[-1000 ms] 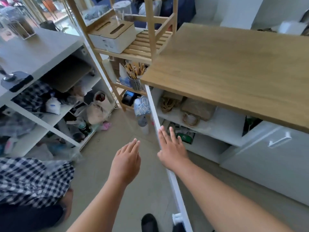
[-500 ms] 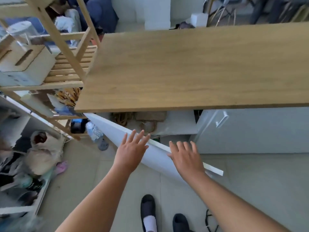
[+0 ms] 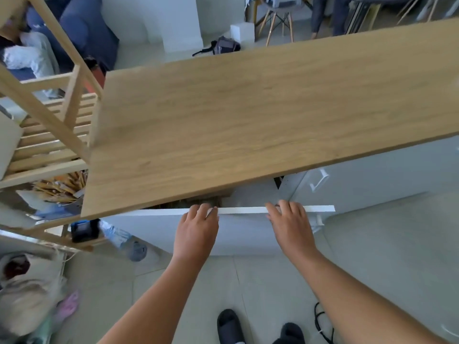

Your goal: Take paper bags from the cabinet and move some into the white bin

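- Left hand [image 3: 197,225]: gripping the top edge of the white cabinet door [image 3: 238,234], fingers curling over it.
- Right hand [image 3: 291,223]: gripping the same edge, further right.
- Cabinet door: standing ajar beneath the wooden countertop [image 3: 248,120].

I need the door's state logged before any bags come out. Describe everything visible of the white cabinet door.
The white cabinet door is a flat, smooth panel, painted or laminated by its look, seen from above: a thin top edge and the plain front face below it. It stands upright and ajar, its left end running under the wooden countertop, its free right end out over the floor. The left hand and right hand hook their fingers over its top edge.
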